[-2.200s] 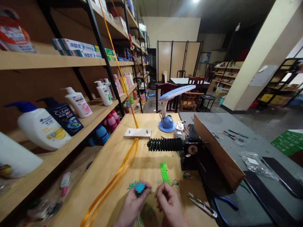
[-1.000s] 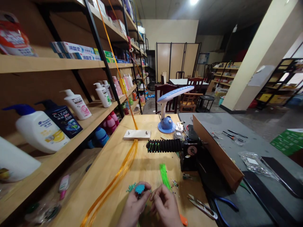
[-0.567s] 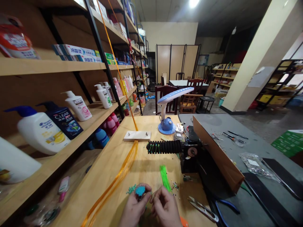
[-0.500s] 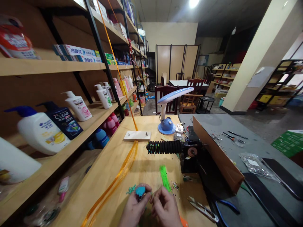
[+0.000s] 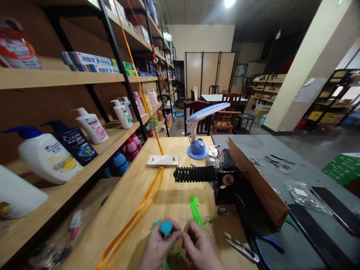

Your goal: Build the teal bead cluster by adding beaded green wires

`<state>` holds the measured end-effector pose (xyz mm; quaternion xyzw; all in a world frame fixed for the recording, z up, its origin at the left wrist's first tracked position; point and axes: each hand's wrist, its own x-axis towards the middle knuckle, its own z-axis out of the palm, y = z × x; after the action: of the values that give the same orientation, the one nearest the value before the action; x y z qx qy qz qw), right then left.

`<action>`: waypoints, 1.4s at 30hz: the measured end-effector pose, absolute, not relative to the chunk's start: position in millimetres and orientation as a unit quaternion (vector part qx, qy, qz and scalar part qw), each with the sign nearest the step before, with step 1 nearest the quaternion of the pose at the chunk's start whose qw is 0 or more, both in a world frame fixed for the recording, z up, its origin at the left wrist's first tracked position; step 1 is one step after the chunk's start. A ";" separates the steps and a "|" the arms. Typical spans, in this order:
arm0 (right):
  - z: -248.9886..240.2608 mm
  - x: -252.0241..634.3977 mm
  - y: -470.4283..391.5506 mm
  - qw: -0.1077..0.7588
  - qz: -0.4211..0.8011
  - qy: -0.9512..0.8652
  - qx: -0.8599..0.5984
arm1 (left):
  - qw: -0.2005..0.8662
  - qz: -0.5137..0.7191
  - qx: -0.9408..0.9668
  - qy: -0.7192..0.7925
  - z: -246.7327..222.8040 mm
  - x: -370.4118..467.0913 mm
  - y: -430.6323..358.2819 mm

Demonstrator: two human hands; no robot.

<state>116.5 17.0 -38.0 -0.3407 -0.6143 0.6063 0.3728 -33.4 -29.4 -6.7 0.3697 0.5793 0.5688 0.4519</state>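
My left hand point(image 5: 160, 242) is closed around a bright blue, bumpy round cluster point(image 5: 166, 228), which shows above its curled fingers. Thumb and fingertip of that hand also pinch close to the right hand's fingertips. My right hand point(image 5: 198, 242) is in a pinch just beside it, on something too small to name. Small turquoise beads point(image 5: 155, 224) lie on the wooden table behind the left hand. A bundle of bright green cords point(image 5: 195, 210) lies beyond the right hand, with tiny mixed beads point(image 5: 207, 219) to its right. Small green pieces lie below the hands.
A black ridged roller point(image 5: 197, 174) carries several green threads. Orange cords point(image 5: 140, 212) run under a white plate point(image 5: 162, 161). Thread snips point(image 5: 240, 247) and blue-handled pliers point(image 5: 270, 242) lie at right. A blue lamp point(image 5: 197, 148) stands behind; shelves of bottles point(image 5: 91, 125) line the left.
My right hand has shifted slightly, its fingertips now meeting the left hand's. The blue cluster stays in the left hand, and more small green pieces show below the hands.
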 end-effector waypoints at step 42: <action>-18.2 107.5 23.6 0.301 0.662 -0.557 -0.400 | 0.422 0.614 0.321 0.585 -2.1 -29.1 -24.0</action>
<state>107.5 23.6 -18.2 -0.4002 -0.5569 0.6625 0.3013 -29.1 -24.0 -2.1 0.3206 0.5850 0.6142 0.4216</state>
